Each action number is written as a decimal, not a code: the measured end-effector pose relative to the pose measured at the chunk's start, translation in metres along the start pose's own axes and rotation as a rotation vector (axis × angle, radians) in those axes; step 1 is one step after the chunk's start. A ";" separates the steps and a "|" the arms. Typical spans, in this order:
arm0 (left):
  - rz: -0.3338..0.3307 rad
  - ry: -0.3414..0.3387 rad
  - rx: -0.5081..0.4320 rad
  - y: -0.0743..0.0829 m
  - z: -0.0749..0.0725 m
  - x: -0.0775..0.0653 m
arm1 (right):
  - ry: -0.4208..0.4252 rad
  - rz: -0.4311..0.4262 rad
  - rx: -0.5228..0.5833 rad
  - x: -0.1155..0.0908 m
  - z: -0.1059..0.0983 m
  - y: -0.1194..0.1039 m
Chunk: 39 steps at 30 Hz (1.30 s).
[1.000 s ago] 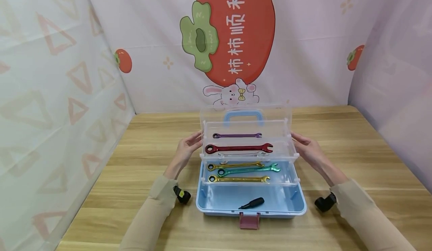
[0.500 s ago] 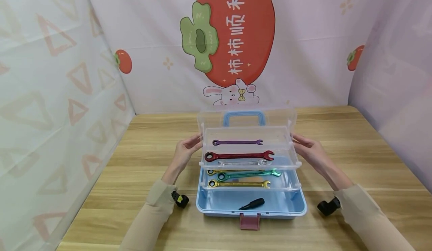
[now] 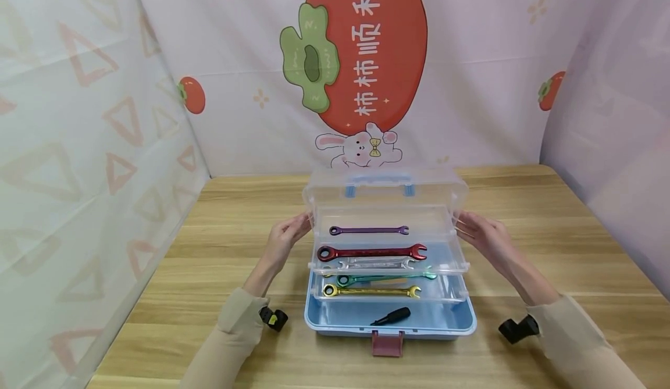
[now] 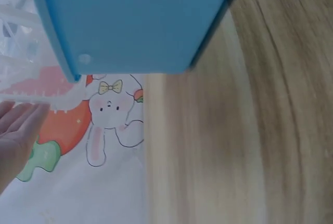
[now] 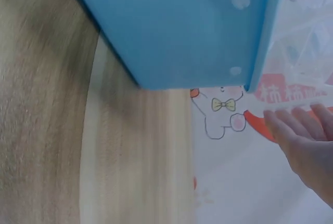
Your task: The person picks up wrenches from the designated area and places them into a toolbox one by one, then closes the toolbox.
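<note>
A light-blue toolbox (image 3: 340, 332) stands open on the table, its clear lid (image 3: 325, 194) raised at the back. My left hand (image 3: 281, 242) touches the lid's left edge with straight fingers; my right hand (image 3: 491, 241) does the same at the right edge. Both wrist views show extended fingers against the clear plastic. The stepped clear trays carry a purple wrench (image 3: 369, 230), a red wrench (image 3: 371, 253), a silver wrench (image 3: 378, 263), a green wrench (image 3: 358, 279) and a gold wrench (image 3: 371, 292). Another gold wrench is mostly hidden. A black screwdriver (image 3: 391, 316) lies in the base.
A pink latch (image 3: 387, 343) hangs down at the box front, and a blue handle (image 3: 379, 179) sits on the lid. The wooden table (image 3: 230, 214) extends around the box. Printed cloth (image 3: 471, 86) hangs behind it and along both sides.
The lid has tipped forward, and the trays with the wrenches have come down and toward the front. Both hands have stayed at the lid's sides, shifting slightly. The base has not moved.
</note>
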<state>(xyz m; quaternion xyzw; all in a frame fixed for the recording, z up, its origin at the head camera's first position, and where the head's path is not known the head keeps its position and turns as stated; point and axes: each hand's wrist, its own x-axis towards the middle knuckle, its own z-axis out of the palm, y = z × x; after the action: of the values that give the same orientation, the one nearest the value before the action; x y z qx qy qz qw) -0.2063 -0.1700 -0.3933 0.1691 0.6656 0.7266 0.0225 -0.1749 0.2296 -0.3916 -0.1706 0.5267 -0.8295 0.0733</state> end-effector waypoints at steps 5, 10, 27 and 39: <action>-0.033 -0.024 0.065 0.012 0.004 -0.005 | -0.067 -0.030 -0.027 -0.004 0.005 -0.007; -0.065 -0.006 0.088 0.023 0.007 -0.008 | -0.067 -0.013 -0.109 -0.008 0.012 -0.015; -0.148 -0.055 0.202 0.047 0.006 -0.030 | 0.023 0.127 -0.544 -0.029 0.030 -0.037; -0.087 -0.214 0.329 0.039 -0.007 -0.046 | -0.040 0.228 -0.879 -0.049 0.028 -0.043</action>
<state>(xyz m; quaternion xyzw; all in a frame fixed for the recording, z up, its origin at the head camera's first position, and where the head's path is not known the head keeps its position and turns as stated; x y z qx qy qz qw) -0.1575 -0.1934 -0.3661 0.2180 0.7758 0.5842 0.0966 -0.1166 0.2394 -0.3519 -0.1426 0.8428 -0.5102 0.0950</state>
